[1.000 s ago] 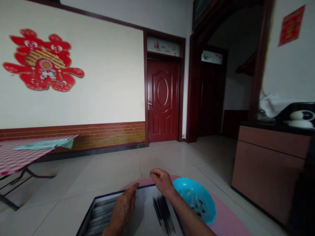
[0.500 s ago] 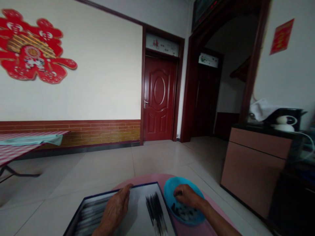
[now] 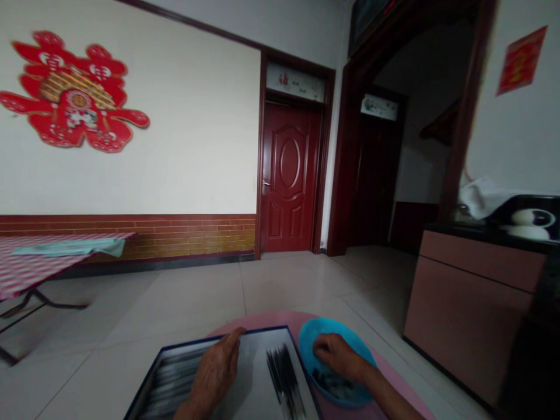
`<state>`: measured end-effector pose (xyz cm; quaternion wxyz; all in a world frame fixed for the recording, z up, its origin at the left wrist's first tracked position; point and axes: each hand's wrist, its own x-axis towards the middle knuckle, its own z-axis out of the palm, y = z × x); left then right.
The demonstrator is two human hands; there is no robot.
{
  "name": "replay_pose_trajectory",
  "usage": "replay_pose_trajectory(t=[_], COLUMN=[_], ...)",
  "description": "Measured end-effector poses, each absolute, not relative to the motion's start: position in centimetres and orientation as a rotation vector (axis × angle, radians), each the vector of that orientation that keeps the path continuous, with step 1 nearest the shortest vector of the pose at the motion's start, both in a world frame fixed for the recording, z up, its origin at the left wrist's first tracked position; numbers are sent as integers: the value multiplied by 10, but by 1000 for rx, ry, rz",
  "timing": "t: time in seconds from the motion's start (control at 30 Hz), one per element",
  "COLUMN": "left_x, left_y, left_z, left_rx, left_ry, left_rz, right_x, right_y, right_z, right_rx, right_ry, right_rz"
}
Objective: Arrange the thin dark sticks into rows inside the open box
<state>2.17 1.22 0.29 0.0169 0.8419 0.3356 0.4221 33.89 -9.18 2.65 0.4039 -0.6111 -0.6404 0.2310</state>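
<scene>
A shallow white box (image 3: 256, 349) with a dark blue rim sits on a pink round surface. On its left side lie several long, thin, clear-and-dark pieces, blurred. Several dark, pen-like sticks with pointed tips (image 3: 286, 373) lie side by side on its right. My left hand (image 3: 217, 368) reaches across the box, fingers stretched out, fingertips at the far rim; nothing shows in it. Right of the box stands a blue bowl (image 3: 308, 332) with small dark and whitish pieces (image 3: 335, 385) inside. My right hand (image 3: 339, 354) is over the bowl, fingers pinched together; what they hold is hidden.
Beneath the box and bowl is the pink round top (image 3: 273, 319). A folding table (image 3: 26, 274) with a checked cover and a pale green cloth stands left. A brown cabinet (image 3: 464, 291) stands right. Tiled floor (image 3: 210, 297) leads to a red door (image 3: 291, 181).
The view has turned slightly left, so everything sits further right in the picture. Both hands keep about the same places at the box and the bowl.
</scene>
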Motion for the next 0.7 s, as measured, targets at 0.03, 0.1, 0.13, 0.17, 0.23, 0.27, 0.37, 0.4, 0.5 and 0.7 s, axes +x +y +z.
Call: replay_pose_trajectory(t=[0.03,0.1,0.13,0.17,0.23,0.27,0.37,0.4,0.5,0.7], left_x=[22,24,25,25,27,27,29,29,31,33], left_y=[12,11,11,10,10,10,10,10,10,8], left_z=[3,2,2,1,-1,-2,-4,-4,-4,2], left_rx=[2614,2609,2604,2595,2575,2568,2568,2571,2578,2630], left_ry=[1043,1044,1051,1063,1083,1089,1114,1125,1147,1092], left_rz=[1314,1324,1335,1346,1376,1387,1433,1455,1526,1551], right_x=[335,323,313,302,274,259,216,204,179,175], right_y=[-88,-78,-73,-66,-53,-47,-30,-26,-19,-19], right_z=[31,44,50,57,67,70,71,68,54,26], right_rx=[-1521,-1446,-1400,-1356,-1286,-1257,-1172,-1141,-1024,-875], right_ry=[-1567,-1420,-1336,-1262,-1166,-1134,-1048,-1009,-868,-709], right_rz=[598,652,686,719,778,816,937,983,1124,1277])
